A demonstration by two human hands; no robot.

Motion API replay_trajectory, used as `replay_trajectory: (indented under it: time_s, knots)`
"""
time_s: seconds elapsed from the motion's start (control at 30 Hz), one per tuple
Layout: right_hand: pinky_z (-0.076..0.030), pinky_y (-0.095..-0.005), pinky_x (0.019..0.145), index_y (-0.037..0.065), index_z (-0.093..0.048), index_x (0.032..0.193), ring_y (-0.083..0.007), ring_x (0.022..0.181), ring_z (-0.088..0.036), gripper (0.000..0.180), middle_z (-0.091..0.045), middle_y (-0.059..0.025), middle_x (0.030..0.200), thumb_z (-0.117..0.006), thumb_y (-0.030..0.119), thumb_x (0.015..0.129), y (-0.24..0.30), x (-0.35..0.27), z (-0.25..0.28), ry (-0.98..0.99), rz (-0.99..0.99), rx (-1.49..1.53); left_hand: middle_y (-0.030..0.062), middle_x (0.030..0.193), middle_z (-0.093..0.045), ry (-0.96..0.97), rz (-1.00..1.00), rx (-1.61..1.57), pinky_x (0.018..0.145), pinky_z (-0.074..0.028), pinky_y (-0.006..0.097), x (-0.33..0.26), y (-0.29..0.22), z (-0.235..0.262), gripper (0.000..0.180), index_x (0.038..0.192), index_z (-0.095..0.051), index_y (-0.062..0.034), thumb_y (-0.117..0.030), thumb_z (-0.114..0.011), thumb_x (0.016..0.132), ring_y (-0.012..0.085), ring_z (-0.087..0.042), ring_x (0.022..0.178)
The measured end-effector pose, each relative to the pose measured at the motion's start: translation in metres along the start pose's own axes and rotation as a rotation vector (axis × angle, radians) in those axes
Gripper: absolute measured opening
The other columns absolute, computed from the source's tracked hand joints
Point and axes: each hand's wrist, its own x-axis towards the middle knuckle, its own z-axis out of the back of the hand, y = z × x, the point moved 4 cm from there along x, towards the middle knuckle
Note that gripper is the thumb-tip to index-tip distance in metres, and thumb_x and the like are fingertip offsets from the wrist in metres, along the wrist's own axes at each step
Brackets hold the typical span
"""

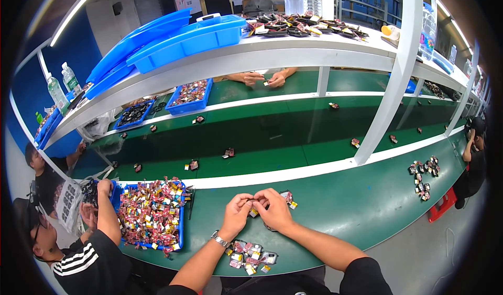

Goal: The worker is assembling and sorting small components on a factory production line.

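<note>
Both hands meet over the green bench, pinching a small dark electronic part [255, 200] between their fingertips. My left hand [237, 215], with a watch on its wrist, grips it from one side. Its other side is in the fingers of my right hand [274, 211]. Fingers cover most of the part, so its exact kind is unclear. A small yellow and silver piece [253, 212] shows just below the fingertips. Nearer me lies a cluster of small electronic assemblies [251, 255] with silver-yellow cells and red wiring. Another assembly [288, 199] lies just beyond my right hand.
Left of my hands, a blue tray [182, 227] is heaped with similar assemblies. A co-worker [78, 253] sits beside it. Beyond the bench edge, a green conveyor belt [293, 143] carries scattered assemblies. A white post [390, 80] and an overhead shelf [293, 56] stand ahead.
</note>
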Motion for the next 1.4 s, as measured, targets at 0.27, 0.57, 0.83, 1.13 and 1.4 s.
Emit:
replay_trajectory:
  time_s: [0.27,0.57,0.83,1.13,1.4]
  knots:
    - [-0.053,-0.0272,0.064,-0.001,-0.062,0.094,-0.0171,0.072,-0.065,0.015,-0.060,-0.0103,0.089,-0.068,0.001,0.081,0.000,0.001,0.004,-0.010,0.033,-0.009,0.0074,0.107,-0.062,0.060,0.010,-0.018,0.079,-0.049,0.022,0.002,0.002,-0.001,0.023,0.117,-0.052,0.0019,0.002,-0.052,0.094,0.0087,-0.059,0.094]
    - [-0.054,-0.0274,0.066,-0.001,-0.063,0.093,-0.0150,0.074,-0.066,0.010,-0.065,-0.0094,0.088,-0.064,0.000,0.083,-0.011,0.022,0.013,0.006,-0.039,0.110,0.0161,0.124,-0.057,0.044,0.007,-0.135,0.088,-0.053,0.031,0.001,-0.010,-0.005,0.037,0.131,-0.042,0.0014,0.001,-0.050,0.095,0.0185,-0.061,0.104]
    - [-0.051,-0.0286,0.071,0.001,-0.066,0.088,-0.0149,0.075,-0.064,0.016,-0.068,-0.0073,0.081,-0.075,0.009,0.077,-0.103,0.146,0.084,-0.255,-0.387,-0.204,0.0202,0.125,-0.056,0.066,0.003,-0.137,0.088,-0.055,0.035,0.003,-0.004,0.003,0.035,0.128,-0.043,0.0043,0.001,-0.048,0.094,0.0250,-0.063,0.105]
    - [-0.053,-0.0299,0.072,0.003,-0.067,0.090,-0.0164,0.076,-0.066,0.014,-0.069,-0.0068,0.080,-0.071,0.010,0.079,-0.128,0.142,0.086,-0.268,-0.282,-0.272,0.0170,0.115,-0.062,0.127,0.026,-0.087,0.081,-0.056,0.031,0.006,0.000,0.000,0.026,0.119,-0.052,0.0042,0.001,-0.051,0.093,0.0209,-0.065,0.097]
    - [-0.051,-0.0403,0.085,0.003,-0.070,0.092,-0.0353,0.095,-0.065,0.018,-0.069,-0.0174,0.095,-0.063,0.011,0.078,-0.106,0.139,0.166,-0.296,-0.237,-0.904,0.0153,0.111,-0.063,0.119,0.023,-0.093,0.081,-0.056,0.030,0.007,-0.002,0.004,0.020,0.112,-0.055,0.0046,0.001,-0.049,0.093,0.0200,-0.065,0.094]
